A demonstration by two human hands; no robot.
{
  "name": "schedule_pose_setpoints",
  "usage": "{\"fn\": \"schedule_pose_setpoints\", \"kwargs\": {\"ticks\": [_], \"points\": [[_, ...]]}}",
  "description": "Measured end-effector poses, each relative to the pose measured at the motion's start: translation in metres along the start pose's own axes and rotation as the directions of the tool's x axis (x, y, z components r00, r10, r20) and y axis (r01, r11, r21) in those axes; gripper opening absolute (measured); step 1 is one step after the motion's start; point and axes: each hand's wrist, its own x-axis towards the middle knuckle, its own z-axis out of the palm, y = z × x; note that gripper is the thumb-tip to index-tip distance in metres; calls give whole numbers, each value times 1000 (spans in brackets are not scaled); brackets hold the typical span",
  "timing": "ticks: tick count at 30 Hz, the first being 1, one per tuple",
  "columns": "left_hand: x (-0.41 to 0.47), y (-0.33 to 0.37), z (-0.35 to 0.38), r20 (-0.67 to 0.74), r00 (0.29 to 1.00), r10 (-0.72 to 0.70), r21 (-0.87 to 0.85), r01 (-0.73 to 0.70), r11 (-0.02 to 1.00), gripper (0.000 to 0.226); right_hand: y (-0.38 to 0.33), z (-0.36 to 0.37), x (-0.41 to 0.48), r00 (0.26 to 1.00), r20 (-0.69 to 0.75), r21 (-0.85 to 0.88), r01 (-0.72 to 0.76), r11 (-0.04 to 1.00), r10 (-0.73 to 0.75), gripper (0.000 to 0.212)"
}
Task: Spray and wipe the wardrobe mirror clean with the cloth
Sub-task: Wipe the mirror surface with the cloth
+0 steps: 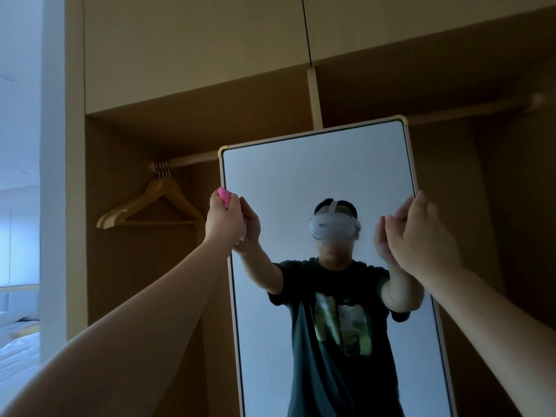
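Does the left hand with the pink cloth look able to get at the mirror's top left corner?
Probably yes. The left hand, gripping the crumpled pink cloth, is at the left edge of the tall gold-framed mirror, a little below its top left corner, and nothing lies between.

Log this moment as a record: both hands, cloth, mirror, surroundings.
left hand: grips the cloth at the mirror's left edge
right hand: raised at the mirror's right edge; grip on the frame unclear
cloth: pink, bunched, one end showing above the fist
mirror: tall, pale frame, in front of the open wardrobe
hangers: wooden, on the rail left of the mirror
spray bottle: not in view
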Motion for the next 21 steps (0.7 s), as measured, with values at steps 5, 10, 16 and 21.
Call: {"fn": "schedule_pose_setpoints", "kwargs": {"ticks": [5, 10, 16, 21], "points": [[-14, -6, -7, 94, 996, -4, -38, 8, 999, 28, 2, 0, -10, 1000, 8, 12, 12, 1000, -12, 71], [-27, -8, -10, 31, 999, -19, -19, 19, 1000, 13, 4, 2, -22, 1000, 4, 14, 30, 999, -30, 72], [-37, -25, -12, 19, 1000, -8, -39, 9, 999, 10, 7, 3, -35, 997, -10, 38, 71, 997, -71, 70], [-45, -43, -13, 41, 999, -28, -54, 31, 998, 10, 10, 6, -45, 996, -21, 32, 89, 996, -88, 66]]}}
